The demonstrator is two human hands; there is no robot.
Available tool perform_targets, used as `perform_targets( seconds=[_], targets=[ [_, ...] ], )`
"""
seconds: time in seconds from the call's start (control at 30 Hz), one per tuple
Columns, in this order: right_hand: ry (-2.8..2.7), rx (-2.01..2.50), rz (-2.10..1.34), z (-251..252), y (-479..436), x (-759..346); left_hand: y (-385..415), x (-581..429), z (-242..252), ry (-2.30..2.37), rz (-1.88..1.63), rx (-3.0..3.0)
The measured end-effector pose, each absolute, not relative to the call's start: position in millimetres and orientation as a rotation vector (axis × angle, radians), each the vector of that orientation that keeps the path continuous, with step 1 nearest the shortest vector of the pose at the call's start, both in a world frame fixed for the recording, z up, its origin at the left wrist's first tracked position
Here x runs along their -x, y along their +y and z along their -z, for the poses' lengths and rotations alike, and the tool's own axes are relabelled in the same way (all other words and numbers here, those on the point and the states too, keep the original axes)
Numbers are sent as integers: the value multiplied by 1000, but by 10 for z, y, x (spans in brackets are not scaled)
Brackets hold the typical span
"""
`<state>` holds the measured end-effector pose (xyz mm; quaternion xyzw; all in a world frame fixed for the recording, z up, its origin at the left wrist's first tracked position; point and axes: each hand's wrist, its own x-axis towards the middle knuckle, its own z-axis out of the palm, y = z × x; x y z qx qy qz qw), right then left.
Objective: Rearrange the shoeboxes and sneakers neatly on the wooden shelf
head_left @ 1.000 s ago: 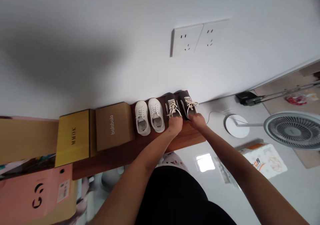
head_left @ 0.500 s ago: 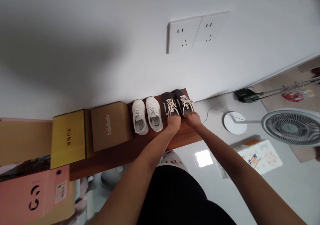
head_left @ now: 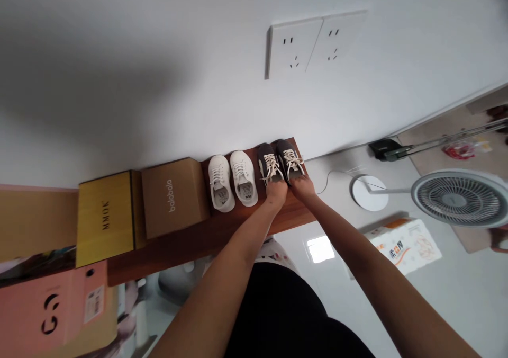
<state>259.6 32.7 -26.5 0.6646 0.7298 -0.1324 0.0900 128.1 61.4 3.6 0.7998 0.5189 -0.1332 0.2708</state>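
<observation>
Two dark sneakers with cream laces stand side by side at the right end of a reddish-brown wooden shelf (head_left: pixel 238 231), toes toward the wall. My left hand (head_left: pixel 277 191) is closed on the heel of the left dark sneaker (head_left: pixel 270 162). On the heel of the right dark sneaker (head_left: pixel 290 158), my right hand (head_left: pixel 302 186) is closed too. The fingertips of both hands are hidden inside or behind the heels. Left of them sits a pair of white sneakers, one white sneaker (head_left: pixel 243 177) beside another white sneaker (head_left: pixel 221 183).
A brown shoebox (head_left: pixel 172 199) and a yellow shoebox (head_left: pixel 106 217) stand left on the shelf, near an open pink box (head_left: pixel 59 310). To the right are a white fan (head_left: pixel 456 199) with its round base (head_left: pixel 370 193) and a tissue pack (head_left: pixel 410 247). Wall sockets (head_left: pixel 315 43) are above.
The right hand and right dark sneaker have shifted slightly left, closer to the left one. The whole view has moved a little; the left hand keeps its grip.
</observation>
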Motion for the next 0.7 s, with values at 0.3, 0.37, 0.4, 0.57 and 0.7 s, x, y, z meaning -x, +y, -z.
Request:
perform_targets(
  seconds=[0.3, 0.37, 0.4, 0.57, 0.7],
  targets=[
    [2141, -2260, 210, -50, 152, -2445, 479, -944, -394, 1348, 117, -2309],
    [2158, -2368, 213, -133, 47, -2346, 385, -687, -511, 1381, 67, -2230],
    [2179, -2407, 233, -157, -19, -2275, 320, -524, -559, 1410, 41, -2170],
    [2368, -2404, 516, -98, -438, -1706, -142, 548, -617, 1581, -122, -1790],
    [2446, -2360, 819, -9, -690, -1043, -541, 1496, -495, 1720, -300, -1533]
  ],
)
